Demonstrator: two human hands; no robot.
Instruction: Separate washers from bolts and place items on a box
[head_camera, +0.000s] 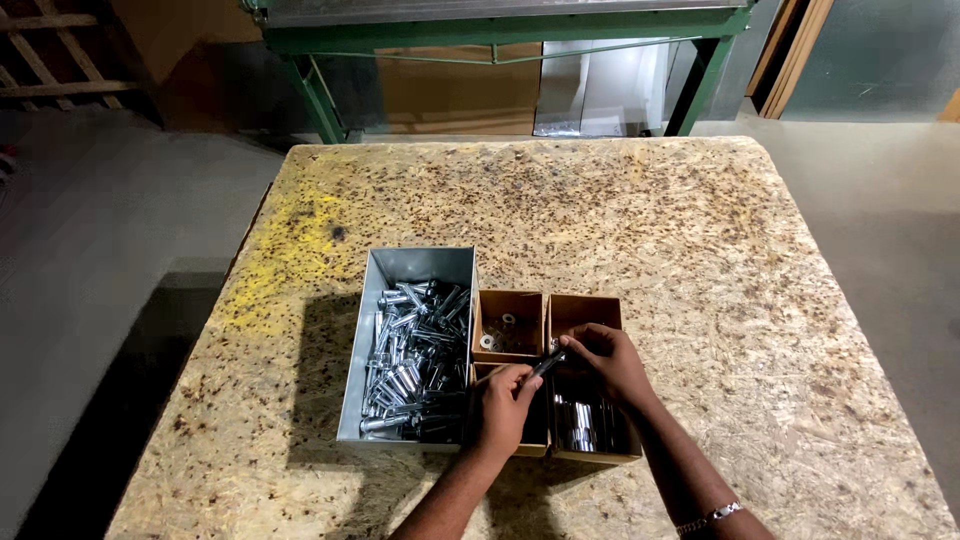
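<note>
Left hand (503, 400) fingers pinching 1 bolt (547, 364), right hand (607, 360) fingers pinching its tip (above cardboard boxes (585, 312))

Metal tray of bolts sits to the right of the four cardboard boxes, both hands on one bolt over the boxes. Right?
Not quite. The head view shows the metal tray of bolts to the left of the cardboard boxes, not the right. The rest stands: the left hand and right hand both hold one bolt over the boxes.

Two bare forearms, no sleeves, thin silver bracelet (712, 517) on the right wrist
</note>
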